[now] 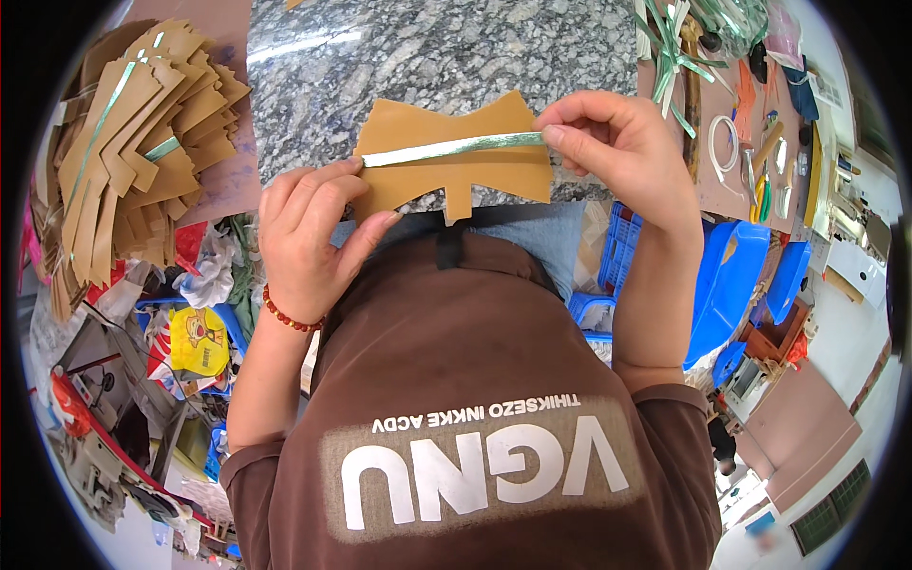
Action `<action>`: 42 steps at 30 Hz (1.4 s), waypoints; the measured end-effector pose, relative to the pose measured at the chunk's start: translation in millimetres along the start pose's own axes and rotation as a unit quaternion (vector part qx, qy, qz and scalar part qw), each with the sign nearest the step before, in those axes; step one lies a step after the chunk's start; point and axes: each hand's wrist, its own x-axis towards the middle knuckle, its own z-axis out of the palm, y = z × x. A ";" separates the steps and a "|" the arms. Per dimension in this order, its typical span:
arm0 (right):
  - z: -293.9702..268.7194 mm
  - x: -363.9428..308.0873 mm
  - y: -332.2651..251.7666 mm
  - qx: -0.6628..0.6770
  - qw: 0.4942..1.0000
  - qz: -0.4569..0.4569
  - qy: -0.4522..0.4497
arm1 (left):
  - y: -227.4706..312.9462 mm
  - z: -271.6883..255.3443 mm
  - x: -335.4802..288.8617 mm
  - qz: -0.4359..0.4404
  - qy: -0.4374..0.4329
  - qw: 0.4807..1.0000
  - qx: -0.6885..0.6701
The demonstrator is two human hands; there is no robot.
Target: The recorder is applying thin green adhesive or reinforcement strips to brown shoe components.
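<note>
A tan, leather-like cut piece [456, 185] with a notched top and a short tab at its bottom lies at the near edge of the stone slab. Across it runs a narrow, shiny green-silver strip [446, 148]. My right hand [617, 142] pinches the strip's right end between thumb and index finger, by the piece's right side. My left hand [309, 223] is on the piece's left end, its bent fingers against the edge beside the strip's left end. The left thumb sits lower, by the piece's bottom edge. What lies under the left fingers is hidden.
The speckled grey stone slab [332, 85] covers the table's middle. At left, a tall stack of similar tan pieces [142, 142] bears some green strips. More loose green strips [679, 52] hang at the upper right, near tools [765, 180]. A blue chair [727, 275] stands at right.
</note>
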 end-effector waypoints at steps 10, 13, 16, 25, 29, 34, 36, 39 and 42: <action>14.9 -2.2 22.9 -0.085 0.993 0.052 0.062 | 0.8 0.1 -1.2 -0.001 -0.002 1.000 0.008; 17.8 -4.1 23.4 -0.096 0.991 0.042 0.083 | 8.1 -3.4 2.0 -0.005 -0.022 0.999 0.031; 13.9 -8.6 23.3 -0.181 0.975 0.018 0.125 | 15.6 -4.4 8.5 0.000 -0.048 0.997 0.065; -2.3 -33.9 49.5 -0.067 0.973 0.012 0.219 | 28.9 33.4 60.3 0.044 -0.001 0.999 -0.010; 11.3 -33.0 37.6 -0.091 0.972 -0.036 0.214 | 48.0 45.1 70.1 0.000 -0.049 0.999 0.018; 24.9 -23.8 39.4 -0.121 0.961 -0.134 0.209 | 39.4 48.1 66.9 0.011 -0.046 0.999 -0.003; 28.6 -20.1 35.9 -0.129 0.960 -0.139 0.205 | 38.2 51.1 61.9 0.032 -0.020 0.999 0.003; 34.5 -15.1 33.9 -0.129 0.953 -0.167 0.217 | 37.4 55.4 58.7 0.056 0.014 0.998 0.012; 42.4 -11.7 34.2 -0.156 0.932 -0.208 0.253 | 39.0 54.4 59.4 0.051 0.010 0.999 0.008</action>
